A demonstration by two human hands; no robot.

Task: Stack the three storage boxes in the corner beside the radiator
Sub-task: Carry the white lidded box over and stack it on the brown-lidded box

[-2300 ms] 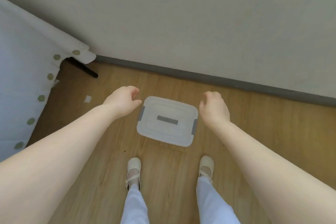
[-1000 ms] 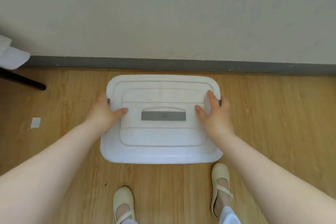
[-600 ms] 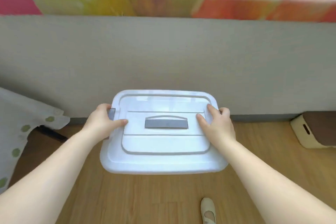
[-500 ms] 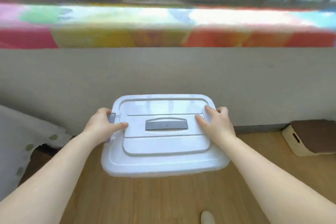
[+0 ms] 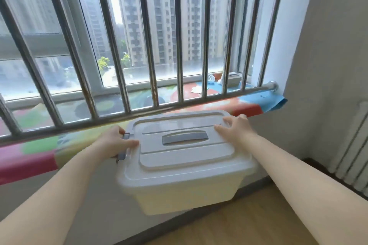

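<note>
Both hands clasp a translucent white lidded plastic storage box (image 5: 185, 163) in the air left of the white ribbed radiator (image 5: 356, 153): left hand (image 5: 114, 142) and right hand (image 5: 237, 128) wrap its ends.

Probably a high-rise flat: barred window (image 5: 139, 45), radiator (image 5: 356, 151), wooden floor (image 5: 249, 225).

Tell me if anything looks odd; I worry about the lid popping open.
Nothing stands out. The storage box is held by the left hand and right hand, tilted slightly, and its lid looks seated all round.
</note>
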